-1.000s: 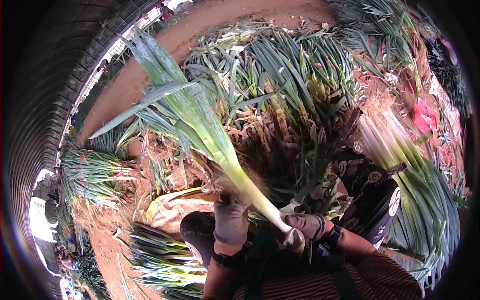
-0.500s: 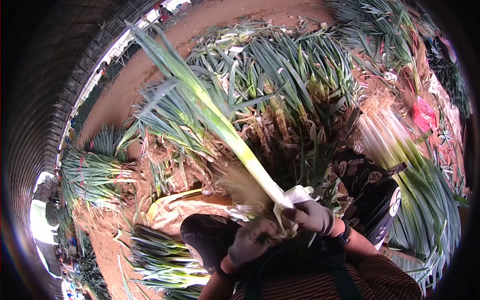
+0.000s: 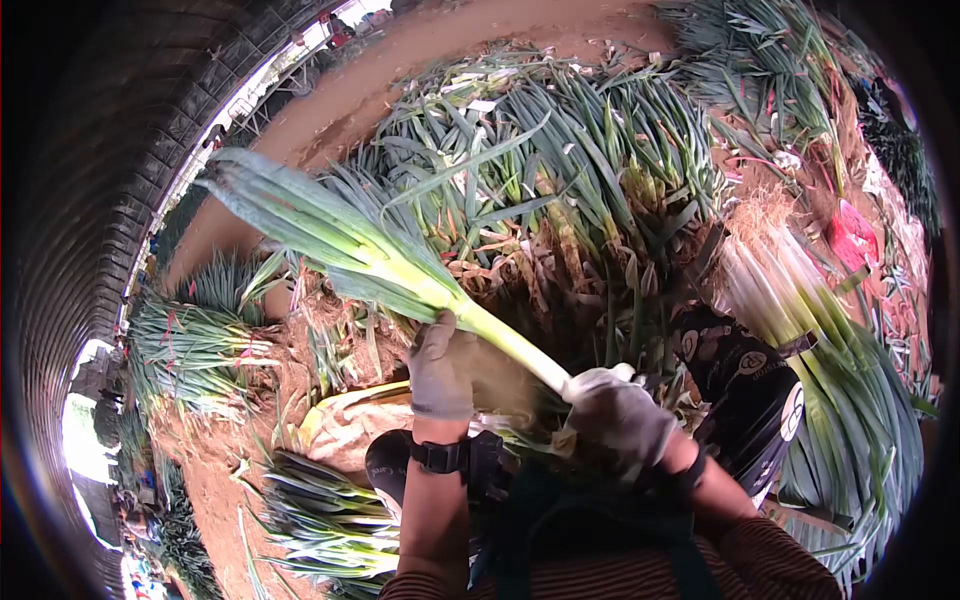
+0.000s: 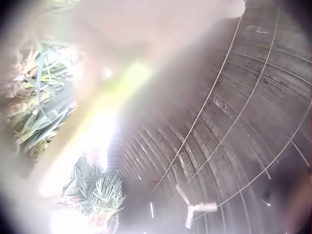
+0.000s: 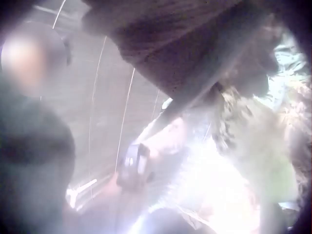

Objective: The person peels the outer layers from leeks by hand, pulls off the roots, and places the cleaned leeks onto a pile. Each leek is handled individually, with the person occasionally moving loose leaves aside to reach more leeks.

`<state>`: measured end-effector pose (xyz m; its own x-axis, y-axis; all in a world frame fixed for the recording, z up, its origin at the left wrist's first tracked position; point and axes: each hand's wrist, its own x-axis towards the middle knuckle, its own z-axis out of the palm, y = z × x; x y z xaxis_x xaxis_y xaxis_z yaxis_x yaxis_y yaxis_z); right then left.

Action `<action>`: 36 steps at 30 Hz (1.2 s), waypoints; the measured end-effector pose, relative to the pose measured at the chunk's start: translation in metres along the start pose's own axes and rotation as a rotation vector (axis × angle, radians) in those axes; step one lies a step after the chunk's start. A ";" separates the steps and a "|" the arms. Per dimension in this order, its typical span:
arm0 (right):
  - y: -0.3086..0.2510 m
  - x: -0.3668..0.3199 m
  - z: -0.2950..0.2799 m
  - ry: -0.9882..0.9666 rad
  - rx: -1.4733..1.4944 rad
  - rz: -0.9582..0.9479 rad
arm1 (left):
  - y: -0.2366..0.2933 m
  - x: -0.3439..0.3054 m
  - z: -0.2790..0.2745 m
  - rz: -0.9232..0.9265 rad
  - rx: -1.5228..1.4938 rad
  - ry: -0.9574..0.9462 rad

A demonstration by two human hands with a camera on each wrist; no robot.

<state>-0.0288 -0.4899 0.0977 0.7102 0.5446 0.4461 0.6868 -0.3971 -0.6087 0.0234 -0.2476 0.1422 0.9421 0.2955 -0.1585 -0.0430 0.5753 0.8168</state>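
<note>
One leek (image 3: pixel 505 340) is held aslant before heaped leeks (image 3: pixel 565 130): left-hand grip (image 3: pixel 442 372) narrow around it near mid-length, right-hand grip (image 3: pixel 622 412), blurred, holding its white base. Dark trousers (image 3: pixel 738 350) carry lettering too small to read.

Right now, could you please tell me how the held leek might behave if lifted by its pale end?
The leek is probably stiff along its straight, pale shaft. Its leafy end, broad and long, may droop or sway. The smooth-looking shaft might feel slippery.

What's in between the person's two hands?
The leek's pale stem slants from the left hand to the right hand. The head view shows it. Just below the stem is a brownish blur, too smeared to name.
</note>
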 end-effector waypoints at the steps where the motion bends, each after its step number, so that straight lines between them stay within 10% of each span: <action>1: 0.018 0.006 0.007 -0.157 0.363 -0.274 | 0.000 -0.004 0.001 -0.031 0.006 -0.033; 3: -0.010 -0.001 -0.021 -0.609 0.922 0.748 | 0.002 -0.013 0.007 -0.092 0.011 -0.110; 4: 0.004 -0.015 0.009 -0.407 1.027 0.438 | -0.001 -0.008 0.005 -0.137 0.011 -0.129; 7: -0.027 -0.003 0.009 -0.343 0.555 0.676 | -0.002 0.003 -0.014 -0.261 0.107 -0.156; 17: -0.024 -0.008 0.020 -0.163 -0.385 0.381 | -0.040 0.038 -0.056 0.087 0.391 0.067; 26: -0.009 -0.027 0.049 0.200 -0.068 0.571 | -0.067 0.014 -0.036 0.467 0.535 0.102; 29: 0.000 -0.033 0.062 0.095 -0.083 0.637 | -0.066 -0.047 -0.002 0.240 0.663 -0.017; 33: 0.006 -0.027 0.046 0.182 -0.193 0.188 | -0.072 -0.129 0.006 -0.090 0.738 -0.567; 34: 0.009 -0.021 0.043 -0.057 0.218 0.819 | -0.070 -0.145 0.003 -0.344 0.591 -0.639; 35: 0.021 -0.022 0.049 -0.011 0.204 0.762 | -0.069 -0.156 0.001 -0.592 0.433 -0.701; 36: 0.018 -0.019 0.038 0.021 0.213 0.695 | -0.067 -0.157 -0.006 -0.429 0.469 -0.706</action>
<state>-0.0357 -0.4797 0.0528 0.9759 0.2035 -0.0792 0.0322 -0.4930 -0.8694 -0.1237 -0.3280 0.1094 0.8367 -0.4871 -0.2503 0.3467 0.1174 0.9306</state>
